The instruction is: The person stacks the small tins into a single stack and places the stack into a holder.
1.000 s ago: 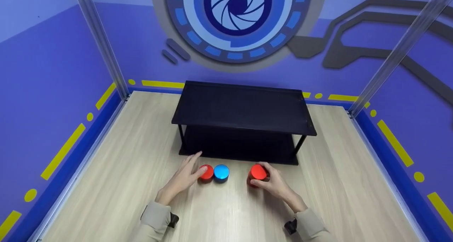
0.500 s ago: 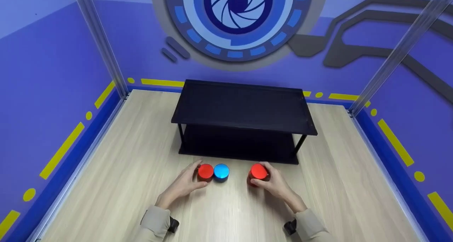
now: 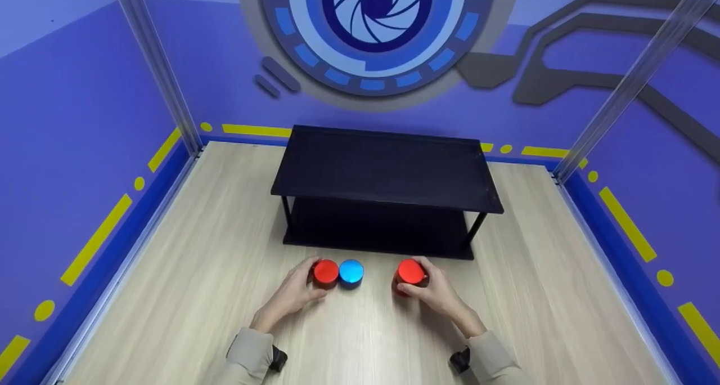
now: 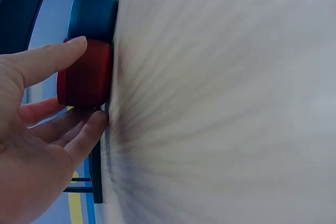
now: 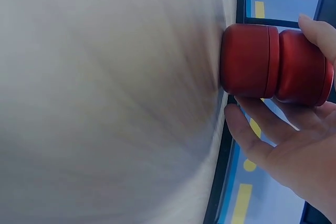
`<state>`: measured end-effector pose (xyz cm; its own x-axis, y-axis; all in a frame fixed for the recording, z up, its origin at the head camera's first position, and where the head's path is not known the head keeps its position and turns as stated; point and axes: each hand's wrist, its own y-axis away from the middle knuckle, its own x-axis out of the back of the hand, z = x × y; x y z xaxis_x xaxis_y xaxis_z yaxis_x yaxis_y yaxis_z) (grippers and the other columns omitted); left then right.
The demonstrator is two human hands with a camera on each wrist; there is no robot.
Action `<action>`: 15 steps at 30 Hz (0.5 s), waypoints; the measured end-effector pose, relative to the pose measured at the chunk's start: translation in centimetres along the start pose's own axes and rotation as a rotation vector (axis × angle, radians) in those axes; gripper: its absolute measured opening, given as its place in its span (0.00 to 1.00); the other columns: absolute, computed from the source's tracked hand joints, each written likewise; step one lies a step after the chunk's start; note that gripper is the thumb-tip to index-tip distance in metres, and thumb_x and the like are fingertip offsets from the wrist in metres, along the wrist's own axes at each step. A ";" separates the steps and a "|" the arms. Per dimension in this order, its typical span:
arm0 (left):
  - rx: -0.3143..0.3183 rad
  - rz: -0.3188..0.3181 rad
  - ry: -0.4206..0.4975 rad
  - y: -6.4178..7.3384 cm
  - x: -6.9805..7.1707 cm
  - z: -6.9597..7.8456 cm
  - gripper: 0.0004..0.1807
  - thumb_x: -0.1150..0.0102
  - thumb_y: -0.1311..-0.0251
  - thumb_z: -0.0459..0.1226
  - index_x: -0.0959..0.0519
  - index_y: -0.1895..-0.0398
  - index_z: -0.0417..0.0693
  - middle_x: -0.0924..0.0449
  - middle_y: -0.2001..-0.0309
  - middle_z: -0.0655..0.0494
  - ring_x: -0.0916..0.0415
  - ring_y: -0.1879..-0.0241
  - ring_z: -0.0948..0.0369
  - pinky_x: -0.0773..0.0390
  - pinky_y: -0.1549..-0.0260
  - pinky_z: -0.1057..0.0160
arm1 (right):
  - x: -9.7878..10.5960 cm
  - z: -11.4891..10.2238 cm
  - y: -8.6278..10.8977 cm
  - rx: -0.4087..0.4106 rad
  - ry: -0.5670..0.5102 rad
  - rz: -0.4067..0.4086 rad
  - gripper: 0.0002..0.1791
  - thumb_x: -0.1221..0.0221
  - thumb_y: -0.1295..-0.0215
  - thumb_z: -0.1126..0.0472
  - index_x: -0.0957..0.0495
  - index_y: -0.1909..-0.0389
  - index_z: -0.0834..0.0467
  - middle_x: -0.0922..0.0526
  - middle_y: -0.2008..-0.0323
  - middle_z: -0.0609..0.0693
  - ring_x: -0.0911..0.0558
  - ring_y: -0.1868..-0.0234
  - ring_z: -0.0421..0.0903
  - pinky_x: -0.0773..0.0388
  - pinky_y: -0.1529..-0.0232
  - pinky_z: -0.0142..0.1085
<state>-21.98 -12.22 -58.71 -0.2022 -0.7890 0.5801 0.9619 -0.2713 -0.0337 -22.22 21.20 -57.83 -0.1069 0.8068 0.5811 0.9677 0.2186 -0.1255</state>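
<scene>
My left hand (image 3: 292, 291) holds a small round red tin (image 3: 326, 272), thumb on the near side and fingers behind it. That tin stands on the table, and a blue tin (image 3: 351, 272) stands against its right side. In the right wrist view two red tins form a stack: an upper red tin (image 5: 302, 66) on a lower red tin (image 5: 247, 61). My right hand (image 3: 440, 296) grips the upper one between thumb and fingers. From the head view the lower tin is mostly hidden.
A black two-tier rack (image 3: 382, 168) stands just behind the tins, its lower shelf (image 3: 377, 227) close to the table. Pale wood-grain tabletop (image 3: 360, 340) lies around the hands. Blue-violet printed walls (image 3: 90, 120) enclose the back and sides.
My left hand has dropped from above the left red tin to around its side, thumb now at the near side. The right hand and the tins have kept their places.
</scene>
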 end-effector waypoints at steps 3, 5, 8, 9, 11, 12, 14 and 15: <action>0.010 0.014 -0.020 -0.1 -0.2 0.1 0.43 0.28 0.53 0.32 0.38 0.32 0.35 0.33 0.34 0.36 0.36 0.34 0.41 0.37 0.34 0.42 | 0.0 0.0 0.0 0.000 -0.007 0.005 0.34 0.27 0.51 0.52 0.27 0.43 0.58 0.17 0.52 0.55 0.18 0.54 0.48 0.22 0.55 0.33; 0.013 0.019 -0.024 -0.1 -0.3 0.2 0.42 0.29 0.52 0.32 0.38 0.32 0.35 0.33 0.34 0.36 0.36 0.34 0.42 0.36 0.35 0.42 | -0.1 0.1 0.0 0.000 -0.007 0.007 0.34 0.27 0.51 0.52 0.27 0.43 0.59 0.17 0.52 0.56 0.18 0.54 0.48 0.22 0.55 0.32; 0.019 0.029 -0.041 -0.1 -0.5 0.2 0.42 0.29 0.52 0.32 0.38 0.33 0.36 0.33 0.35 0.36 0.36 0.35 0.41 0.36 0.36 0.41 | -0.1 0.1 0.0 0.002 -0.018 0.001 0.34 0.28 0.51 0.53 0.27 0.43 0.59 0.17 0.52 0.56 0.18 0.55 0.48 0.22 0.56 0.31; 0.025 0.031 -0.046 -0.1 -0.6 0.2 0.42 0.29 0.52 0.31 0.38 0.33 0.36 0.32 0.36 0.36 0.35 0.35 0.41 0.36 0.36 0.41 | -0.1 0.1 0.0 0.004 -0.020 -0.003 0.34 0.28 0.50 0.53 0.27 0.43 0.58 0.17 0.52 0.56 0.18 0.55 0.48 0.22 0.56 0.31; 0.023 0.042 -0.054 -0.2 -0.7 0.2 0.41 0.30 0.53 0.30 0.37 0.33 0.36 0.31 0.37 0.36 0.34 0.37 0.41 0.34 0.37 0.41 | -0.1 0.1 0.0 0.006 -0.025 -0.009 0.33 0.28 0.50 0.52 0.28 0.43 0.58 0.17 0.53 0.56 0.18 0.55 0.47 0.22 0.56 0.30; 0.022 0.049 -0.059 -0.2 -0.8 0.2 0.41 0.30 0.54 0.30 0.37 0.34 0.36 0.30 0.38 0.36 0.33 0.38 0.41 0.34 0.38 0.40 | -0.1 0.0 0.0 0.005 -0.033 -0.014 0.33 0.28 0.50 0.53 0.28 0.43 0.58 0.17 0.53 0.56 0.18 0.56 0.47 0.22 0.57 0.31; 0.018 0.060 -0.066 -0.3 -0.9 0.2 0.40 0.30 0.55 0.30 0.36 0.35 0.36 0.28 0.40 0.37 0.31 0.39 0.42 0.32 0.39 0.41 | 0.0 0.1 0.0 0.006 -0.038 -0.019 0.33 0.28 0.49 0.52 0.28 0.43 0.58 0.17 0.53 0.56 0.18 0.56 0.46 0.21 0.57 0.31; 0.016 0.066 -0.066 -0.4 -0.9 0.2 0.40 0.30 0.55 0.29 0.35 0.35 0.37 0.28 0.41 0.37 0.31 0.40 0.42 0.32 0.40 0.41 | 0.0 0.0 0.0 0.003 -0.039 -0.022 0.33 0.28 0.49 0.52 0.28 0.43 0.57 0.17 0.53 0.55 0.18 0.56 0.46 0.21 0.57 0.31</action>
<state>-22.11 -11.26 -59.07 -0.1259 -0.7665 0.6297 0.9756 -0.2107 -0.0613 -22.23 21.20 -57.88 -0.1373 0.8226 0.5518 0.9644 0.2382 -0.1151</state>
